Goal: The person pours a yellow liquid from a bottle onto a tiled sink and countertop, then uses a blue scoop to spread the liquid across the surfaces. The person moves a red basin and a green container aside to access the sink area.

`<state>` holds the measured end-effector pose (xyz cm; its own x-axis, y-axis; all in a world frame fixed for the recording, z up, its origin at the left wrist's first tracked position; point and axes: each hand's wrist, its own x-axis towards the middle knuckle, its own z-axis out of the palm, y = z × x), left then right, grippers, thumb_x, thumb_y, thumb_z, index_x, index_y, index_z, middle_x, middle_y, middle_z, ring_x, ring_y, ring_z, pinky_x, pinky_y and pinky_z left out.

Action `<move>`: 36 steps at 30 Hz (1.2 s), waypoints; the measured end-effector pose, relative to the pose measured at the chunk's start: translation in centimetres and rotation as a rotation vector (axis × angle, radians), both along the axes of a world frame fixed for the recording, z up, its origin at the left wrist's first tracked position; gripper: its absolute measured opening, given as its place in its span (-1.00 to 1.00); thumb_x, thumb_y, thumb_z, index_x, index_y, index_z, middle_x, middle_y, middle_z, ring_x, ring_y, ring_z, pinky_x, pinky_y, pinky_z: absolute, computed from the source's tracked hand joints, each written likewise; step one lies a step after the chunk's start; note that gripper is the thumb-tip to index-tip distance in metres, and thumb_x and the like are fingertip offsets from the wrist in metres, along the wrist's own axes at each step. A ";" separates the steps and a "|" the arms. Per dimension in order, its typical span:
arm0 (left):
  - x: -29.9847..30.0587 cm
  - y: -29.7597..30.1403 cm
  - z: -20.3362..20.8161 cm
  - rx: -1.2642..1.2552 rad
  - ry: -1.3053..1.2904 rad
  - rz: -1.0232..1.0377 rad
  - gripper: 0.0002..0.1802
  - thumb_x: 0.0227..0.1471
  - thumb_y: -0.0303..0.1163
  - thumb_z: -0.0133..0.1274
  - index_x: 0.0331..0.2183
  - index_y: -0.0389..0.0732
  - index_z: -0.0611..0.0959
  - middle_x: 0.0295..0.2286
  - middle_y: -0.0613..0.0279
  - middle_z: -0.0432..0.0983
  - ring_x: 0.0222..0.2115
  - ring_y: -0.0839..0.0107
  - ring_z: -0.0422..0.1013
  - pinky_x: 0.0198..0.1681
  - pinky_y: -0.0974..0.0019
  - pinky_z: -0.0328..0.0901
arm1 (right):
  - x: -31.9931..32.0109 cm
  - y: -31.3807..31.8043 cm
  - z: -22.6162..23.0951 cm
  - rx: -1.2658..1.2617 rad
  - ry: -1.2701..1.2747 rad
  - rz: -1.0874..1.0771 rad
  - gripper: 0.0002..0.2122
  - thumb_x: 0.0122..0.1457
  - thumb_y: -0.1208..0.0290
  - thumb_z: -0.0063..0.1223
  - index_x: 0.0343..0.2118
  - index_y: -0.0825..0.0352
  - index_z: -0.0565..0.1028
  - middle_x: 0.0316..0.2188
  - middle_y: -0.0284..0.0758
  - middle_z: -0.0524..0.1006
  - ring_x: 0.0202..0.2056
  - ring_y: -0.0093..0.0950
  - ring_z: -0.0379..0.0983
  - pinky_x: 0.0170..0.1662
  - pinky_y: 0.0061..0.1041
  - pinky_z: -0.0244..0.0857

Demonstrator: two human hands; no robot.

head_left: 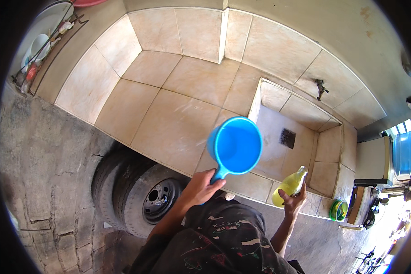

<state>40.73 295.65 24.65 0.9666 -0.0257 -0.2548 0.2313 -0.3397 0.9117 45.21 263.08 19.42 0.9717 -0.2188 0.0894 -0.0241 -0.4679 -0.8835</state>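
My left hand (201,188) is closed around the handle of a light-blue plastic dipper (238,147). The dipper is held above the tiled counter, partly over the left edge of the sink. Its inside looks plain blue, and I cannot tell whether any water is in it. To the right, my right hand (297,201) grips a clear bottle (291,185) with yellow-green liquid inside. The bottle leans with its neck up and to the right, over the front edge of the tiled sink (269,139).
A dark drain grate (287,138) lies in the sink floor, with a faucet (321,89) on the wall behind. A green round container (339,210) sits at the counter's front right. Tires (134,208) stand below the counter (178,121). A dish rack (41,50) is at far left.
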 end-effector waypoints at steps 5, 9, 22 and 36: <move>-0.8 0.4 -0.9 0.014 0.038 0.106 -0.69 0.05 -0.22 0.09 -0.41 -0.33 0.54 -0.61 0.04 0.45 -0.59 0.31 0.39 -0.47 0.25 0.26 | -0.1 -0.9 0.0 -0.004 -0.009 0.003 -0.11 -0.40 -0.02 0.48 0.04 0.38 0.38 -0.27 -0.24 0.57 -0.24 -0.39 0.51 -0.14 -0.36 0.38; -1.3 -0.4 -1.7 0.001 0.070 0.141 -0.67 0.05 -0.19 0.07 -0.39 -0.32 0.55 -0.60 0.06 0.45 -0.59 0.34 0.37 -0.46 0.26 0.26 | -0.2 -1.8 -0.3 0.022 -0.043 0.012 -0.11 -0.40 -0.01 0.48 0.04 0.39 0.38 -0.26 -0.24 0.56 -0.23 -0.38 0.52 -0.14 -0.36 0.38; -1.0 -3.3 -2.4 -0.050 0.051 0.091 -0.72 0.09 -0.24 0.04 -0.44 -0.29 0.53 -0.62 0.38 0.34 -0.56 0.62 0.21 -0.50 0.38 0.15 | -3.3 -5.5 -2.0 0.044 -0.010 0.003 -0.08 -0.41 0.03 0.48 0.06 0.46 0.34 -0.27 -0.20 0.55 -0.26 -0.36 0.51 -0.14 -0.37 0.38; -2.7 2.2 -3.3 -0.391 0.147 0.302 -0.73 0.09 -0.25 0.04 -0.30 -0.28 0.59 -0.52 0.41 0.42 -0.49 0.61 0.30 -0.40 0.44 0.20 | -1.9 -3.8 -0.9 -0.049 -0.027 0.010 -0.14 -0.39 0.08 0.48 0.04 0.40 0.38 -0.28 -0.25 0.54 -0.28 -0.40 0.50 -0.17 -0.38 0.38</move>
<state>38.02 297.85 21.35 0.9004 0.1281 -0.4158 0.4017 0.1220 0.9076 43.35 259.32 18.56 0.9708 -0.2041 0.1263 0.0046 -0.5104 -0.8599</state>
